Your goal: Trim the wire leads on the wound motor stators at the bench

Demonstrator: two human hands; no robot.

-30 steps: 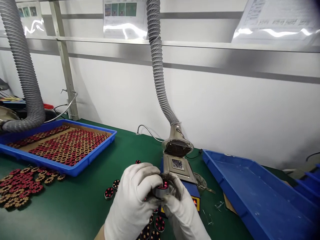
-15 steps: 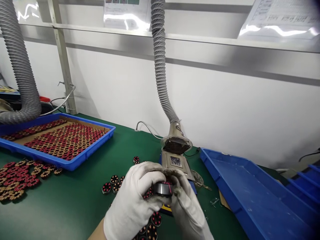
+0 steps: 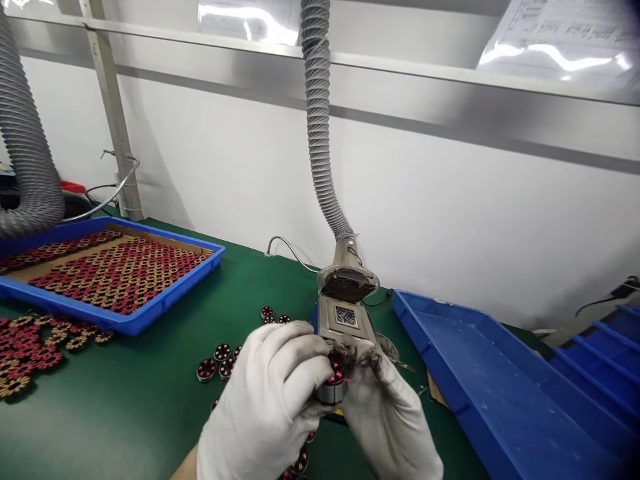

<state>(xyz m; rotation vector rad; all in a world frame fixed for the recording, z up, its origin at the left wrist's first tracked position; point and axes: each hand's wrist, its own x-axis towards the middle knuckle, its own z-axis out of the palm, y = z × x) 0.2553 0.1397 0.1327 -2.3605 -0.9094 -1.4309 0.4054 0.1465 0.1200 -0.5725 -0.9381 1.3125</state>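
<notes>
A round motor stator (image 3: 331,392) with a silver metal rim and red windings is gripped in my gloved left hand (image 3: 270,393). The stator is slightly tilted, and the fingers hide its left side. A short red wire end sticks out on its right. Close against that side, my gloved right hand (image 3: 385,407) has its thumb and fingertips pinched together; what lies between them is hidden. Both gloves are white with dirty fingertips. More rimmed stators (image 3: 207,370) lie on the green table left of my hands, and several (image 3: 301,460) show below them.
Behind my hands stands a solder pot (image 3: 345,317) under a fume extraction hood (image 3: 349,283) with a grey hose. At left, a blue tray (image 3: 145,320) holds many red and copper-coloured stators, with a loose pile (image 3: 30,347) in front. Another blue tray (image 3: 500,373) lies at right.
The stator has tipped so its red windings show more from above. My right fingers have shifted from around it to its right edge. The view has moved slightly.
</notes>
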